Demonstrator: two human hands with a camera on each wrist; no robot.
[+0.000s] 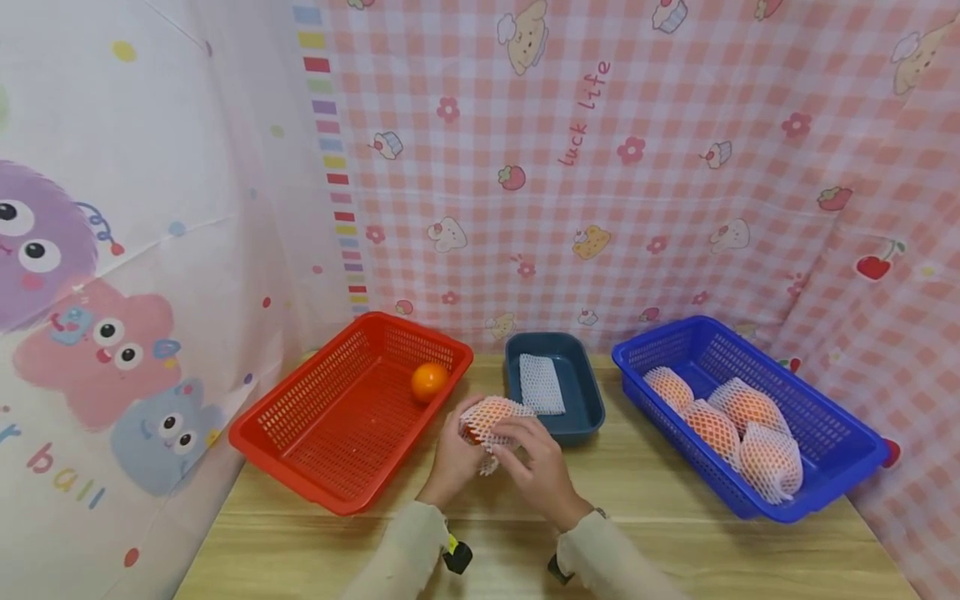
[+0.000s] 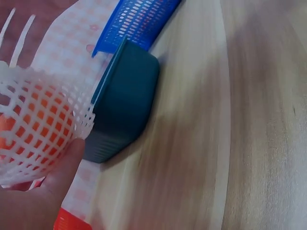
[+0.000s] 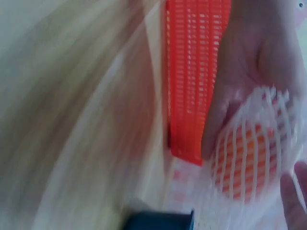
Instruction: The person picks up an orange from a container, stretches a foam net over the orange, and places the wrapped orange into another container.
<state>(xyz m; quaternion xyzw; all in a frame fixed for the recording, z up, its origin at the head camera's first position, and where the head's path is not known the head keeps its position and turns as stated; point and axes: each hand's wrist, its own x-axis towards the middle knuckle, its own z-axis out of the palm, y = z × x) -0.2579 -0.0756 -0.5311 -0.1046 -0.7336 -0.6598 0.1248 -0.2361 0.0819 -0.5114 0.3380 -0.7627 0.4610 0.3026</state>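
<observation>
Between both hands, in front of the dark teal bin (image 1: 576,379), is an orange (image 2: 48,120) inside a white foam net sleeve (image 1: 498,412). My left hand (image 1: 455,458) holds the wrapped orange from the left, its thumb along the lower side in the left wrist view. On the other side, my right hand (image 1: 542,471) has its fingers curled over the net. White strands stretch up at the left wrist view's corner. One end of the net hangs loose below. How the right fingertips grip is partly hidden.
A red basket (image 1: 300,479) on the left holds one bare orange (image 1: 430,382). Inside the teal bin lies a flat foam net (image 1: 542,384). At the right, a blue basket (image 1: 832,450) contains several net-wrapped oranges (image 1: 752,407). Patterned cloths hang behind the wooden table (image 1: 675,542).
</observation>
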